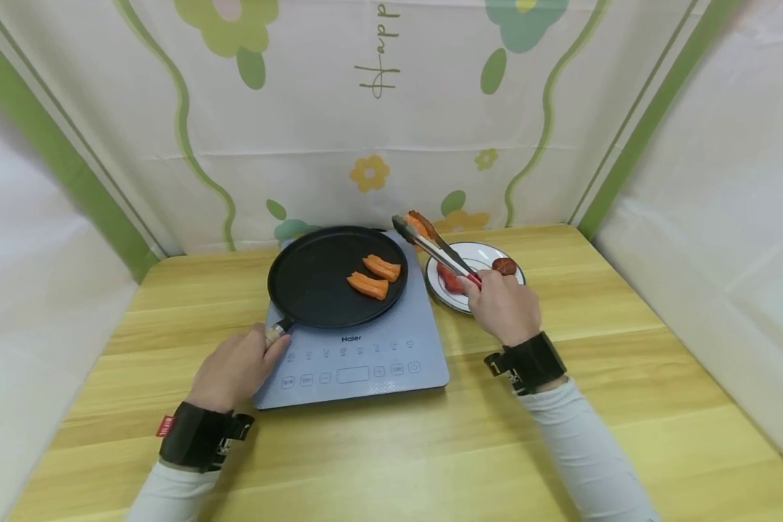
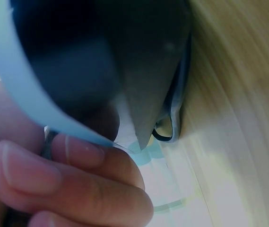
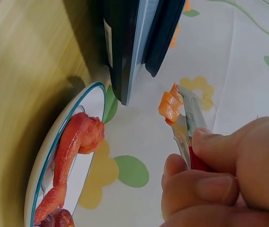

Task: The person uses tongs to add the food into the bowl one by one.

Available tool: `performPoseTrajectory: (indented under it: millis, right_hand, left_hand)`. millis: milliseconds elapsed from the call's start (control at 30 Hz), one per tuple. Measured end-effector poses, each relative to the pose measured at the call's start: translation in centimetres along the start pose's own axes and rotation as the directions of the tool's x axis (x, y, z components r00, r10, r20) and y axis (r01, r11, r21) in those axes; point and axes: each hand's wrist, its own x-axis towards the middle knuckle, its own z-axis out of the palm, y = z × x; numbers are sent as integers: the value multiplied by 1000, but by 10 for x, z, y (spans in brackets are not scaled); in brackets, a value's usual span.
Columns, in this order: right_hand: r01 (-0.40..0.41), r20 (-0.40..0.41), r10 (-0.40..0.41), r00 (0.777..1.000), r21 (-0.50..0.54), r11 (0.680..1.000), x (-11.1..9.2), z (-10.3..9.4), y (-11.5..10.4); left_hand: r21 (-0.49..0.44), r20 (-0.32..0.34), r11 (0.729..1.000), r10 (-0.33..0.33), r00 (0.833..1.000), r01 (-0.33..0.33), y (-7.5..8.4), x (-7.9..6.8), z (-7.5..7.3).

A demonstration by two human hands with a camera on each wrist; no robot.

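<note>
My left hand (image 1: 233,368) grips the wooden handle (image 1: 275,334) of a flat black frying pan (image 1: 320,279). Two orange strips of food (image 1: 368,286) lie on the pan's right side. With curled fingers, my right hand (image 1: 505,306) holds red-handled metal tongs (image 1: 438,251), tips pointing to the back left. Pinched between those tips is another orange strip (image 3: 171,105), raised above the table between pan and plate. Beneath the tongs and right hand is a white plate (image 1: 475,254) with reddish food pieces (image 3: 73,146) and a dark red round piece (image 1: 504,266).
The pan stands on a grey Haier induction cooker (image 1: 365,377), whose control panel faces me. All of it rests on a wooden table (image 1: 378,464). A flower-patterned cloth (image 1: 313,123) hangs behind the table, with pale cloth walls on both sides.
</note>
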Motion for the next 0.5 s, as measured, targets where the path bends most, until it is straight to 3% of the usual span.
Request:
performPoseTrajectory:
  millis: [500]
  right_hand:
    - [14,10,-13,1000,-33,999,-2,3,-12]
  left_hand:
    - [1,-15,1000,7,1000,-7,-1,-1,0]
